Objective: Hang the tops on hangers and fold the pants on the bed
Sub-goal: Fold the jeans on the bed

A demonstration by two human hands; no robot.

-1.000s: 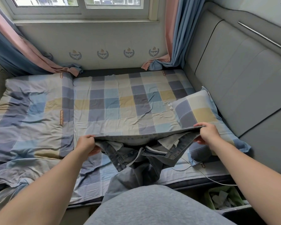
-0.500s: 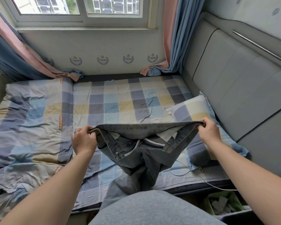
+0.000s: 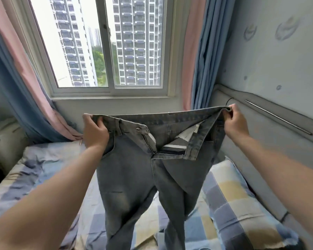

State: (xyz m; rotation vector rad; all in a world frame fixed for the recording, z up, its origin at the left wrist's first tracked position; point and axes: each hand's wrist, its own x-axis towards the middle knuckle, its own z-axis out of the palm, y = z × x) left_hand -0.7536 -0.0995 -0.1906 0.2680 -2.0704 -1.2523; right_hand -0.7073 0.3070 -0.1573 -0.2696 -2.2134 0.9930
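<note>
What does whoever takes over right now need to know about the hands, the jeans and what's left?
Left hand grips the waistband's left end; right hand pinches its right end.
Jeans hang stretched between them above the bed, fly open, leg ends out of frame.
Done: Jeans held up and spread, not yet folded.
Left: lay them on the bed and fold; nothing else of the job is in view.
</note>
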